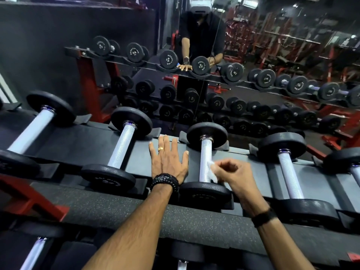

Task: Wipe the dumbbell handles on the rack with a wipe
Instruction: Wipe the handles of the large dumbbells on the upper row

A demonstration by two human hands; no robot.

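The right hand (232,173) has its fingers curled around a white wipe (212,171), which it presses against the near part of a knurled dumbbell handle (206,152) on the top shelf of the rack (81,145). The left hand (168,159) lies flat with its fingers spread on the rack's grey surface just left of that dumbbell, holding nothing.

The main risk looks like patchy cleaning: the wipe touches only the right side of the handle near the front plate, so the far end and the underside could be missed unless the hand wraps round and travels the full length. The rough knurling may snag or shred the thin wipe. Pushing sideways could roll the dumbbell in its cradle toward the left hand's fingers. The neighbouring handles (121,147) to either side appear not yet reached.
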